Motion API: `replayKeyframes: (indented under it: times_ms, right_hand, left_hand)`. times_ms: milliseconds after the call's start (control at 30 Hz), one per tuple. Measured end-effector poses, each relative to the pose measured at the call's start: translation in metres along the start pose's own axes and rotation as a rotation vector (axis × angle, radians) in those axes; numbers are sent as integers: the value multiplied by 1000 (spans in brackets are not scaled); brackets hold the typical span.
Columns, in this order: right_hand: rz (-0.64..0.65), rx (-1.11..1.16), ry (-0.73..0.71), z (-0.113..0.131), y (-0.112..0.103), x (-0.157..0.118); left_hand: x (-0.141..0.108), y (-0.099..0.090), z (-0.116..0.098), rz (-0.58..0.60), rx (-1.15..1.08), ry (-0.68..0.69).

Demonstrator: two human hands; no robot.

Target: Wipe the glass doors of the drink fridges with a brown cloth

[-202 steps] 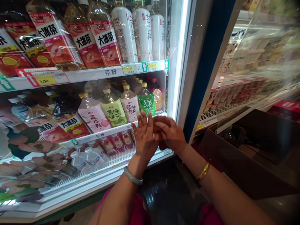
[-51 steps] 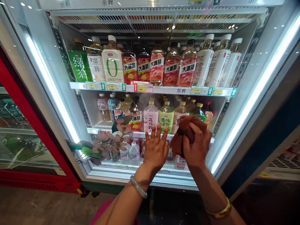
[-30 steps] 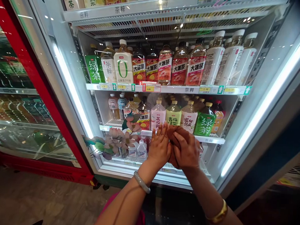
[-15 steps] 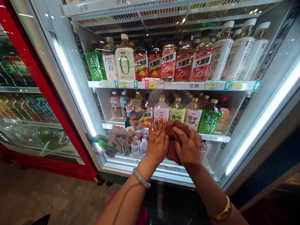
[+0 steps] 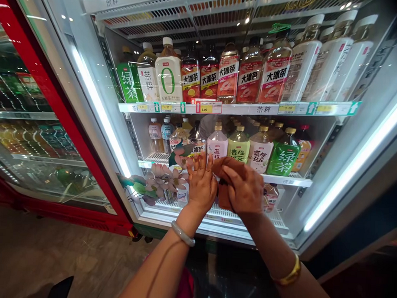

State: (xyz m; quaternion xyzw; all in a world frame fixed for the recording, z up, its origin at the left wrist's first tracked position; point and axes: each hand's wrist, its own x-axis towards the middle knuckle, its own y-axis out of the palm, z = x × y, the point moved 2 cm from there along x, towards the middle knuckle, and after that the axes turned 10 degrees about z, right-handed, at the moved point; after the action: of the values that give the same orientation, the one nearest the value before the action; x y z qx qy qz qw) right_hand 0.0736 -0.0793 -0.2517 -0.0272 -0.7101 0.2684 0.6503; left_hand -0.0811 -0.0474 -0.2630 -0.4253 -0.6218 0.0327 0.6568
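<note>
My left hand (image 5: pixel 202 184) lies flat with its fingers stretched out, seemingly against the glass front of a drinks fridge. Close beside it, my right hand (image 5: pixel 245 189) grips a brown cloth (image 5: pixel 225 197), bunched under bent fingers and hanging below them. Part of the cloth is hidden behind the right hand. A pink and green flower decoration (image 5: pixel 163 176) shows just left of my left hand. Past the hands stand a pink-labelled bottle (image 5: pixel 217 143), a light green one (image 5: pixel 238 146) and a white-labelled one (image 5: pixel 261 149).
Bottled teas fill the upper shelf (image 5: pixel 239 109), its edge carrying price tags. A green bottle (image 5: pixel 284 154) stands on the middle shelf at right. Bright light strips (image 5: pixel 98 110) run along the fridge sides. A red-framed fridge (image 5: pixel 71 136) adjoins on the left, above a brown floor (image 5: pixel 93 258).
Both hands have shifted slightly left relative to the bottles and the flower decoration, the cloth moving with my right hand. The camera view has also tilted a little.
</note>
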Motion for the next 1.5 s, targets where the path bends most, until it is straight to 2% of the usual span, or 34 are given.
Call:
replayKeyframes:
  times_ms: [133, 200, 333, 433, 500, 600, 700, 900, 967, 1033, 1133, 1200, 1267, 1367, 1400, 1500]
  right_hand:
    - [-140, 20, 198, -27, -16, 17]
    - [-148, 26, 235, -25, -13, 17]
    - [-20, -15, 24, 17, 14, -2]
    - [71, 24, -31, 33, 22, -8]
    - [63, 58, 3, 25, 13, -2]
    - [-80, 125, 129, -1, -5, 13]
    - [-157, 151, 237, -8, -7, 12]
    - [130, 46, -85, 33, 17, -10]
    - [130, 69, -64, 27, 11, -4]
    - [61, 98, 6, 10, -1, 7]
    - [-88, 173, 199, -19, -16, 21]
    - [-138, 205, 282, -25, -18, 20]
    - [-92, 161, 229, -17, -13, 15]
    - [85, 59, 32, 0, -6, 10]
    - [115, 51, 8, 1, -8, 12]
    - [40, 109, 128, -14, -22, 30]
  left_hand:
    - [-2, -3, 7, -38, 11, 6]
    - [-2, -4, 9, -24, 9, 17]
    - [-4, -4, 13, -25, -3, 22]
    - [-3, -5, 16, -16, -7, 11]
    - [-3, -6, 19, -15, -5, -7]
    - [-4, -8, 25, -28, -13, -20]
    - [-5, -8, 28, -44, -19, -15]
    - [-5, -6, 22, -76, -17, -46]
    - [-4, -6, 17, -62, -2, -62]
    - [-4, -7, 13, -43, 15, -57]
    - [-4, -6, 6, -24, 38, -41]
    - [-4, -4, 2, -9, 49, -37]
    - [-4, 0, -1, 5, 48, -46]
    - [-2, 2, -6, 4, 31, -72]
    - [-1, 1, -8, 4, 27, -80]
    - [3, 0, -14, 14, 33, -94]
